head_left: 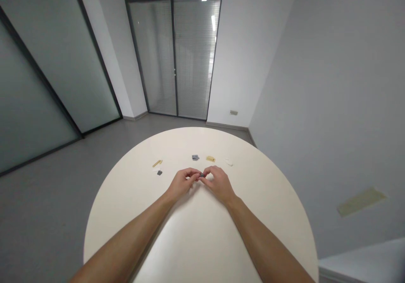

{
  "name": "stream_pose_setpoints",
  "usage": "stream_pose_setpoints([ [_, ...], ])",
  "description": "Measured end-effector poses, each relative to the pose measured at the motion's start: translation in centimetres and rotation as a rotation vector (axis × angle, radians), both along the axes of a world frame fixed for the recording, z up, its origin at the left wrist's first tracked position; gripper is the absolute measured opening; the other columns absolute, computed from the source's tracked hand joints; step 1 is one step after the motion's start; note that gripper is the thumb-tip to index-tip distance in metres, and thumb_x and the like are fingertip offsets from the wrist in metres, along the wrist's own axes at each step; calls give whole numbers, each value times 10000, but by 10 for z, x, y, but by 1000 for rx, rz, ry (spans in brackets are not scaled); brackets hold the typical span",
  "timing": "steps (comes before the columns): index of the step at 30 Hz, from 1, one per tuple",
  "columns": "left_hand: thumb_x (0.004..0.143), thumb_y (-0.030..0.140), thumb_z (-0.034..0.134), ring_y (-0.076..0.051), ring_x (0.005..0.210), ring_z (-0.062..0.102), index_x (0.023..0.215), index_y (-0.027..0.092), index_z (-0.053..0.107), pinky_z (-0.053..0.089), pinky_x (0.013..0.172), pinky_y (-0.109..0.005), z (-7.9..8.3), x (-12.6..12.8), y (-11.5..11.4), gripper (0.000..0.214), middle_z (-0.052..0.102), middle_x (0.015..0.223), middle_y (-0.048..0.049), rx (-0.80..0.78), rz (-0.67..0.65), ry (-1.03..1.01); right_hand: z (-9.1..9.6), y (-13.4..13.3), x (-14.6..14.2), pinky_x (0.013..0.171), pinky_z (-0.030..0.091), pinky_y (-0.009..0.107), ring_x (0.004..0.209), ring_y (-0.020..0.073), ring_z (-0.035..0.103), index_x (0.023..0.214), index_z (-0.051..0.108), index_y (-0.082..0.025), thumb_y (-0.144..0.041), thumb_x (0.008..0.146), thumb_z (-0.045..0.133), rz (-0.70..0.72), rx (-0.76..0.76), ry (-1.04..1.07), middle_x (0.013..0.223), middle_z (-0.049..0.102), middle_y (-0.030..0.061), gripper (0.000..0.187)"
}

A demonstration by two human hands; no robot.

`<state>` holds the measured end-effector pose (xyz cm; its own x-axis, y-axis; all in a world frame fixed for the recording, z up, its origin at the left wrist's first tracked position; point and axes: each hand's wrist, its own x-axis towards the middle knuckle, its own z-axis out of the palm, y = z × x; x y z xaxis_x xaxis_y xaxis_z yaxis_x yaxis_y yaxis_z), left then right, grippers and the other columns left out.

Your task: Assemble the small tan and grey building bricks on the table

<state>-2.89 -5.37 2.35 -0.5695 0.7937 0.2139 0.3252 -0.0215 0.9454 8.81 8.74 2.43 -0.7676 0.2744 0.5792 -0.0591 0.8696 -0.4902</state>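
Two narrow pinches: one small dark piece [201, 175] is held between the fingertips of the left hand [183, 181] and the right hand [219, 181], over the middle of the counter [196, 236]; its exact shape is hidden by the fingers.
Fingertip work: the piece would best be gripped lightly by its edges, steadied on one side, and kept low so that a slip is caught.
Loose pieces ahead: grey pieces [195, 157], tan pieces [210, 159] and white pieces [230, 162] are spread beyond the hands.
Loose pieces at left: a tan strip [156, 163] and a dark grey piece [159, 172] are set near each other.
Rounded counter: a smooth, pale top is shown.
Room: the grey floor [47, 215] is bordered by frosted panels [53, 46], a glass partition with blinds [193, 59] and a plain white wall [332, 84].
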Motion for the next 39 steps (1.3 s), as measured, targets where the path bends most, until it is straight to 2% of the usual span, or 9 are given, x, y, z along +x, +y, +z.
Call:
stream_pose_setpoints([
  [14,841,381,591,-190,783,647,912,179,719,504,661,-268,0,1,0,249,730,897,-62,11,42,64,-2,2,-1,770,445,323,789,183,614,843,645,-239,-332,841,728,-8,13,-20,801,689,0,124],
  [18,843,360,587,-195,827,653,901,184,726,506,716,-278,0,0,0,232,736,910,-57,20,51,114,-1,2,0,777,445,324,797,189,618,843,647,-238,-343,841,727,-2,2,-20,804,692,4,133],
  [26,852,347,579,-188,819,656,916,192,717,495,676,-265,4,2,-1,218,735,916,-53,21,82,109,1,0,0,806,455,332,820,188,624,892,663,-241,-311,874,689,9,3,-19,828,698,10,77],
  [34,869,309,573,-181,883,654,1011,215,718,482,655,-240,4,2,-2,224,728,1047,-52,31,54,176,0,1,-1,805,463,333,827,194,630,932,648,-240,-278,880,669,-8,10,17,845,698,13,68],
  [39,870,305,583,-181,860,660,984,217,723,487,675,-251,5,2,-2,201,738,1007,-48,27,73,175,1,0,1,819,467,335,839,194,634,959,647,-242,-237,890,642,17,4,22,869,701,18,69],
])
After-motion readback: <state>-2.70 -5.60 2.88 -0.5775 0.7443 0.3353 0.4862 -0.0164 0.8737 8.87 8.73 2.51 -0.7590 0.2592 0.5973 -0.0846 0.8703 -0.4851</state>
